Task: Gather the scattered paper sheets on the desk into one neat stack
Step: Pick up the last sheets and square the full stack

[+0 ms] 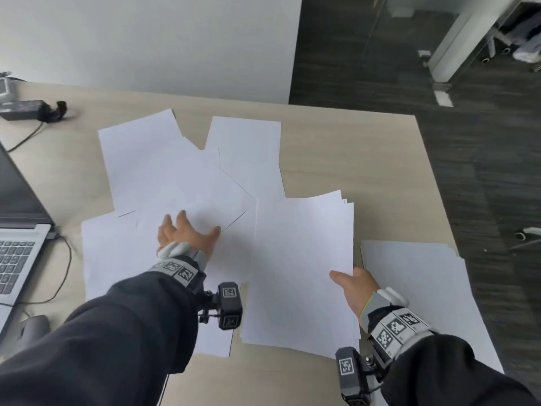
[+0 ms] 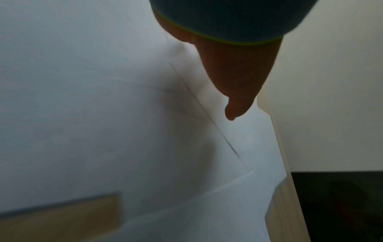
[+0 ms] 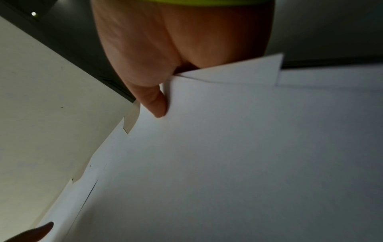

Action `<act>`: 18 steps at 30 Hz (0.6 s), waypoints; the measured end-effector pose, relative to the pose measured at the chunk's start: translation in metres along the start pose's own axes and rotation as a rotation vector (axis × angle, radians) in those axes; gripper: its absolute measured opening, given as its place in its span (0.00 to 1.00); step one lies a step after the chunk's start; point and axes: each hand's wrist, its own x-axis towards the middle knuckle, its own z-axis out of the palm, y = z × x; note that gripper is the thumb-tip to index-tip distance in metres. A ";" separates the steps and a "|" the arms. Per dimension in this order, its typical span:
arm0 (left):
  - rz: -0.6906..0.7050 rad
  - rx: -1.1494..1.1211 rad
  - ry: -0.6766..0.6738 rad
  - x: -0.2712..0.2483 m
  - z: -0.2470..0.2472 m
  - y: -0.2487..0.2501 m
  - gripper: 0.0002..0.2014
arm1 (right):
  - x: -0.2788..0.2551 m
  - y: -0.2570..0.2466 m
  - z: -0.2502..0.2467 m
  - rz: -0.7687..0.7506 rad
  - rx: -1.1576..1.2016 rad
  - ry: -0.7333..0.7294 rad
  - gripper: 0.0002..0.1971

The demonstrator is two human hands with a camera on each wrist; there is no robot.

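on wooden desk (image 1: 336,136), left hand (image 1: 187,234) presses flat on loose sheets (image 1: 164,171), right hand (image 1: 355,288) pinches paper stack (image 1: 301,259).

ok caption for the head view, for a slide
Left hand flat on loose sheets; right hand pinches a stack.

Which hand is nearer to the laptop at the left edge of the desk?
The left. The left hand rests flat on the loose sheets, not far right of the laptop. The right hand grips the gathered stack further right.
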 end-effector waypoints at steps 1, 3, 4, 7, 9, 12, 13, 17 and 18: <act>-0.027 0.001 0.009 0.009 -0.002 0.002 0.51 | 0.002 0.000 0.001 0.001 -0.007 0.000 0.04; -0.057 0.032 -0.025 0.022 -0.005 0.007 0.58 | 0.004 0.000 0.001 -0.002 -0.026 0.003 0.06; -0.067 0.055 -0.065 0.026 -0.006 0.009 0.62 | 0.005 0.000 0.002 -0.003 -0.031 0.005 0.07; -0.069 0.137 -0.144 0.036 -0.004 0.011 0.70 | 0.009 -0.001 0.002 0.012 -0.043 0.013 0.06; -0.060 0.173 -0.145 0.036 0.000 0.009 0.72 | 0.012 -0.001 0.002 0.011 -0.036 0.010 0.06; -0.040 0.186 -0.133 0.034 0.005 0.006 0.70 | 0.013 -0.002 0.001 0.020 -0.019 0.019 0.04; -0.025 0.198 -0.116 0.035 0.006 0.005 0.68 | 0.014 -0.003 0.000 0.024 -0.011 0.016 0.05; 0.041 0.199 -0.032 0.038 -0.001 -0.005 0.54 | 0.012 -0.008 0.001 0.028 0.024 0.008 0.05; 0.053 0.182 -0.028 0.039 -0.003 -0.008 0.50 | 0.010 -0.009 0.001 0.028 0.033 0.008 0.05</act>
